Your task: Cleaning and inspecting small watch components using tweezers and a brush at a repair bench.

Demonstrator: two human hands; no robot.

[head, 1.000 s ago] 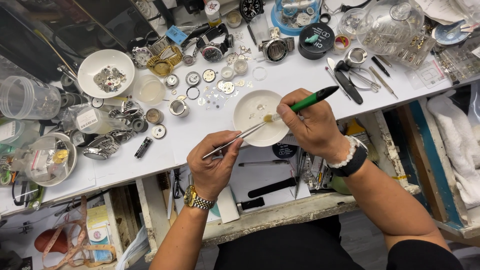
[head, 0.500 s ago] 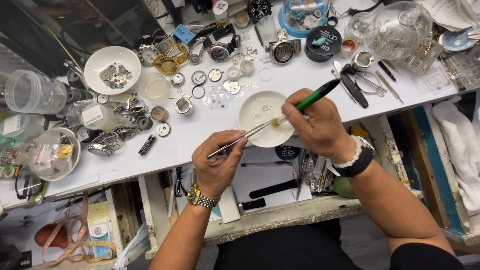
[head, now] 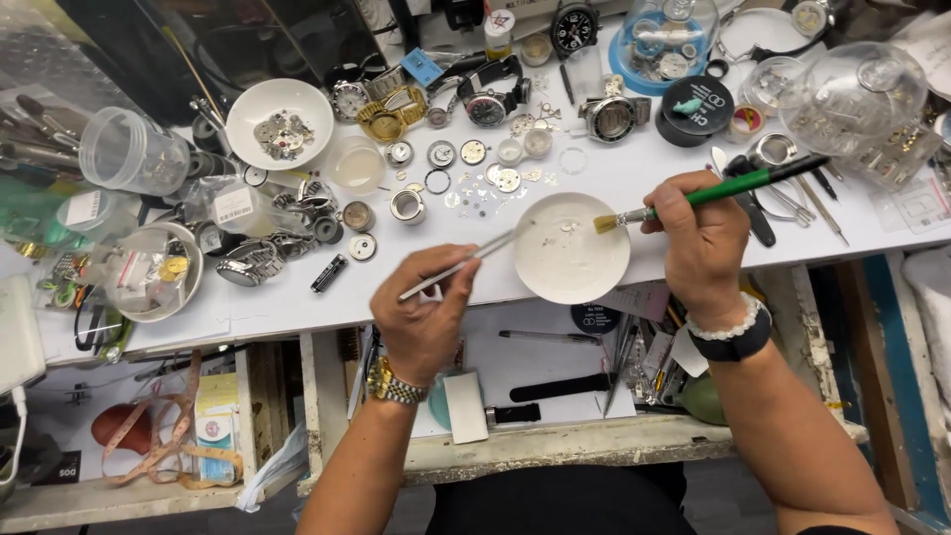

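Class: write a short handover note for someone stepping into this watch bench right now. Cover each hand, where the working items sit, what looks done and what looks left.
Left hand: holds tweezers, tips over the white dish.
Right hand: holds a green-handled brush, bristles at the dish's upper right.
Dish sits at the table's front edge with tiny parts inside.
Done: cannot tell.
Left: many loose watch parts lie beyond the dish, probably still waiting.
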